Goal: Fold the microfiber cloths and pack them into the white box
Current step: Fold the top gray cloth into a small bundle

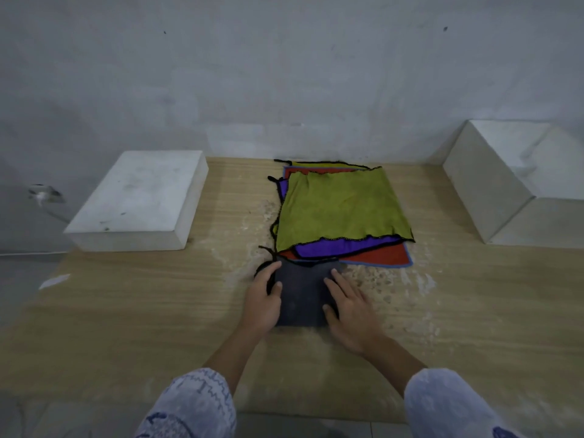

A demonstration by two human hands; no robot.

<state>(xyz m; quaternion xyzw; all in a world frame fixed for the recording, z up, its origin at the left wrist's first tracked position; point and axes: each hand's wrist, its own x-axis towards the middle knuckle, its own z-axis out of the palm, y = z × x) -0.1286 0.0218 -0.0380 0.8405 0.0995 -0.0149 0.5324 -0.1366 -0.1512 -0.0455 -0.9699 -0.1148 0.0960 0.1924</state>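
A folded dark grey cloth (301, 295) lies on the wooden table (132, 311) in front of me. My left hand (264, 298) lies flat along its left edge with fingers straight. My right hand (349, 311) presses flat on its right side. Just behind it is a pile of unfolded cloths: a green cloth (341, 210) on top, a purple cloth (341, 249) under it, and a red cloth (382, 256) lower down. A closed white box (139, 200) sits at the table's back left.
A second white box (518, 184), open toward me, stands at the back right of the table. A grey wall runs behind the table. Pale scuffed patches mark the tabletop around the pile. A small white scrap (53, 281) lies near the left edge.
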